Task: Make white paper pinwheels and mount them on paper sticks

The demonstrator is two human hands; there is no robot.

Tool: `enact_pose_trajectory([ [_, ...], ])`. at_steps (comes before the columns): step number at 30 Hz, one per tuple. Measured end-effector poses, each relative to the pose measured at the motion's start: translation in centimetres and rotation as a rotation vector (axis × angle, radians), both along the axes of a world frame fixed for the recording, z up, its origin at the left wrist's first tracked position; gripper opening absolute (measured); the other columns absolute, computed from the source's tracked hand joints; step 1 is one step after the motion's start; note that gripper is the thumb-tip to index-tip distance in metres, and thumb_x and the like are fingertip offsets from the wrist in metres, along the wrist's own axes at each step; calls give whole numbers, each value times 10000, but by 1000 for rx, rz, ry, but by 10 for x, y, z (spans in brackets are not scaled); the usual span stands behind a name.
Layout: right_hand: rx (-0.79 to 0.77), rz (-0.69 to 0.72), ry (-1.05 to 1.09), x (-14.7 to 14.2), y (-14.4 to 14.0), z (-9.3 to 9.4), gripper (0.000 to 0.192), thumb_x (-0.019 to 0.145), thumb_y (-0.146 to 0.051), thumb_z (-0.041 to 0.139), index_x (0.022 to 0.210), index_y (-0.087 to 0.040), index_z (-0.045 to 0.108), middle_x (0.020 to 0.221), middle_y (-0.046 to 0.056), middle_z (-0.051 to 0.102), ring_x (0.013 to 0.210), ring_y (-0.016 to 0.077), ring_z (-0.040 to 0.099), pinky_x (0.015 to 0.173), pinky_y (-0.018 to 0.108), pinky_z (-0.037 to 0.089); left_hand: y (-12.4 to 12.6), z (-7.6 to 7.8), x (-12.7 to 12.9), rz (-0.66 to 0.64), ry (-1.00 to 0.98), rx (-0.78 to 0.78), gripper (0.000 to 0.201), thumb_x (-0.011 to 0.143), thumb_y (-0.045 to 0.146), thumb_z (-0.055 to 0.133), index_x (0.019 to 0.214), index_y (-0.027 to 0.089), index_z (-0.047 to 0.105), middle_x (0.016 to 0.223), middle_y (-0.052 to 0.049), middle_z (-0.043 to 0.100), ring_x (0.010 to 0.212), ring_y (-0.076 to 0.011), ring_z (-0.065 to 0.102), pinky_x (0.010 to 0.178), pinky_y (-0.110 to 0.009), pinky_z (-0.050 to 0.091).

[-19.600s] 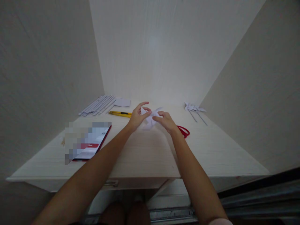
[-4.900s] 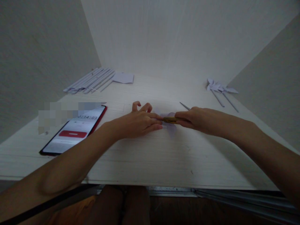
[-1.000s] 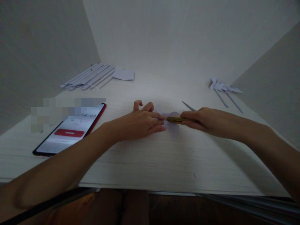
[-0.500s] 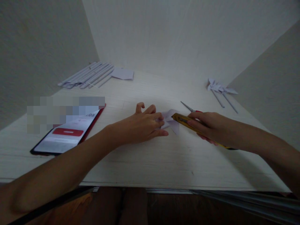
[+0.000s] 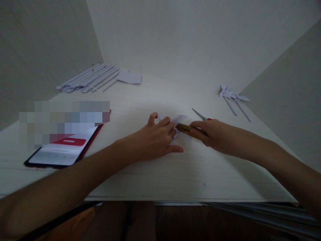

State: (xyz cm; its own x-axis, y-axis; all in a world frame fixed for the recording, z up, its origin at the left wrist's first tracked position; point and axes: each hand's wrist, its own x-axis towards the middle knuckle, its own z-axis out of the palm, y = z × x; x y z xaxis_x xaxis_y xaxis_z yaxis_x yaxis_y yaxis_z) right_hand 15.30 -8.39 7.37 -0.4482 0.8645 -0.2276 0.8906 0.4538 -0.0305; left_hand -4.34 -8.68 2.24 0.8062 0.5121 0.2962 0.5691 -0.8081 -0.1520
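A white folded paper pinwheel (image 5: 182, 118) lies on the table, partly covered by my fingers. My left hand (image 5: 156, 139) holds it down with bent fingers, the thumb stretched out to the right and the little finger curled up. In my right hand (image 5: 210, 132) is a yellow utility knife (image 5: 185, 129), gripped along its body. Its front end meets the middle of the paper close to my left fingertips. I cannot make out the blade. Just behind my right hand lie scissors (image 5: 198, 113) with red handles, mostly hidden by the hand.
A phone (image 5: 54, 157) in a red case lies on the left of the table (image 5: 160, 180). Rolled paper sticks (image 5: 92, 77) and folded paper (image 5: 130, 77) are at the back left. Paper pinwheels (image 5: 232, 93) on sticks lie at the back right, near the wall (image 5: 160, 40).
My right hand has moved left, bringing the knife's front end from the paper's right part to its middle. My left hand has shifted slightly on the paper. The view has turned a little.
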Motion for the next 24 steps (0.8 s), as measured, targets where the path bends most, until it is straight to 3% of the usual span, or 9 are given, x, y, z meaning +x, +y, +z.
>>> enact_pose_trajectory([
  [14,-55,-48,-12,-4,-1,2,379,868,-395,293,823,-159,586,513,11,535,391,73,407,428,222,222,0,-4,1,-1,-16,17,521,849,523,296,1036,121,571,1052,-153,545,984,-255,427,878,-451,223],
  [24,17,-17,-66,-5,-1,1,395,871,-406,293,786,-158,589,526,16,548,420,80,435,444,227,226,2,-4,2,-11,-12,1,537,852,529,272,1016,118,575,1048,-147,536,988,-251,425,889,-459,205],
])
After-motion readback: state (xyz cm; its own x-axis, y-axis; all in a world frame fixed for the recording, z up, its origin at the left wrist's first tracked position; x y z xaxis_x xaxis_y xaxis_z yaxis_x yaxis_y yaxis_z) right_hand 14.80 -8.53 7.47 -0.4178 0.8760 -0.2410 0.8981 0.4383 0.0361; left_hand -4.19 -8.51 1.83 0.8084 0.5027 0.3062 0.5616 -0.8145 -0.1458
